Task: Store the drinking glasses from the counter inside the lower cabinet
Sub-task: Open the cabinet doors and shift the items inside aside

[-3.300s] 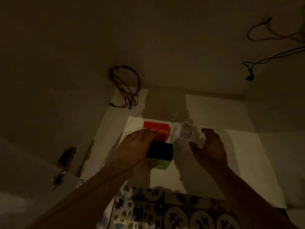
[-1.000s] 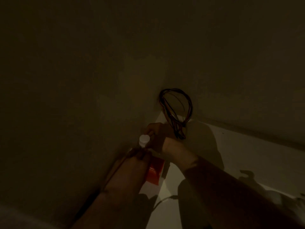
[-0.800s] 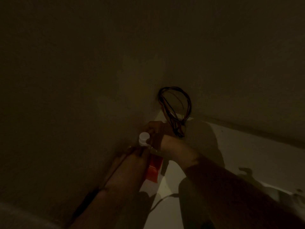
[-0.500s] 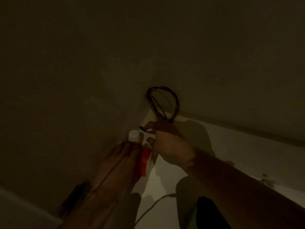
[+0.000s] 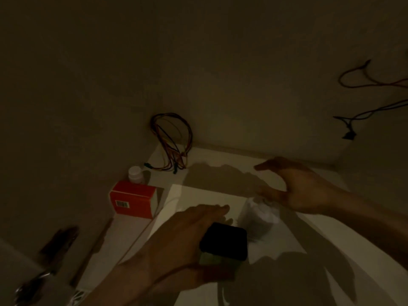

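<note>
Two hands reach into a dim cabinet. Left hand lies flat, fingers spread, beside a dark-topped box it touches; whether it grips the box I cannot tell. Right hand hovers open, fingers curved, just above a clear, blurred drinking glass standing on the pale cabinet floor, right of the box. Beyond the left hand, by the left wall, stand a red carton and a white-capped bottle. Coloured wires loop in the rear corner. Bare floor stretches behind the glass.
</note>
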Action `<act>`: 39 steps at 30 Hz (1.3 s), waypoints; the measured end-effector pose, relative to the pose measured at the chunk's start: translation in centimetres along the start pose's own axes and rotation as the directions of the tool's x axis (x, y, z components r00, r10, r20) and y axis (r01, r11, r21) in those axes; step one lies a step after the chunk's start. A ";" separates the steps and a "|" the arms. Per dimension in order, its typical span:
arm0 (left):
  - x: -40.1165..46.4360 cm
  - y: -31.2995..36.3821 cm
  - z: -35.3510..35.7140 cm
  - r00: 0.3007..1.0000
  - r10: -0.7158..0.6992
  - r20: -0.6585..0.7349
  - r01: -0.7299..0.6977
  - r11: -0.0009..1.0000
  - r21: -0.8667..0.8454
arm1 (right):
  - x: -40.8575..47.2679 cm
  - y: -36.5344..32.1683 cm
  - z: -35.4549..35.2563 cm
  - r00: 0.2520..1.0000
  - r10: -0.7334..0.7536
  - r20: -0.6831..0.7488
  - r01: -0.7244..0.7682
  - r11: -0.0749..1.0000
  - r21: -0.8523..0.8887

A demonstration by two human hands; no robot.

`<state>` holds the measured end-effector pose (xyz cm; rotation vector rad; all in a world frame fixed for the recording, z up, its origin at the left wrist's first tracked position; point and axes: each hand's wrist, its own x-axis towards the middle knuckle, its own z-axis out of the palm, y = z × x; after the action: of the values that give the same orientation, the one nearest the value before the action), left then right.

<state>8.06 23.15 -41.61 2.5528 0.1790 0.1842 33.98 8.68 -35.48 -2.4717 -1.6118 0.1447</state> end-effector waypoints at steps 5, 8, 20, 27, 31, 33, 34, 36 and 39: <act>1.0 0.7 2.2 0.998 -0.001 0.070 -0.013 0.982 0.186 | -4.4 4.7 4.5 0.968 0.215 0.133 -0.251 0.875 0.413; 1.8 0.3 3.1 0.997 0.004 0.073 -0.027 0.949 0.315 | -5.1 4.8 7.0 0.960 0.217 0.178 -0.278 0.821 0.499; -0.9 -1.0 1.3 0.994 -0.098 -0.047 0.106 0.963 0.249 | -5.6 2.0 10.0 0.966 0.247 -0.071 -0.172 0.826 0.537; -5.8 -3.8 -2.9 0.967 -0.250 -0.048 0.252 0.913 0.320 | -5.6 -1.9 10.5 0.976 -0.043 -0.214 0.117 0.930 0.347; -7.5 -5.4 -4.5 0.946 -0.320 -0.045 0.316 0.886 0.338 | -3.4 -5.7 11.2 0.986 -0.030 -0.166 0.096 0.908 0.407; -7.7 -5.9 -5.0 0.943 -0.327 -0.065 0.327 0.867 0.377 | -2.2 -7.8 11.7 0.988 -0.022 -0.151 0.087 0.892 0.443; -7.8 -6.1 -5.2 0.943 -0.326 -0.070 0.326 0.858 0.396 | -1.6 -8.7 12.0 0.990 -0.018 -0.139 0.083 0.873 0.481; -8.7 -6.6 -5.6 0.943 -0.326 -0.070 0.319 0.819 0.477 | -0.1 -10.8 12.4 0.996 -0.016 -0.091 0.064 0.837 0.544; -10.0 -7.3 -6.2 0.945 -0.319 -0.068 0.295 0.750 0.592 | 2.3 -14.0 13.0 1.000 0.011 -0.026 0.006 0.817 0.576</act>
<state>-3.42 30.83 -41.38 3.0932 0.7496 -0.0669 19.99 17.66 -45.23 -1.9879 -1.2978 0.5160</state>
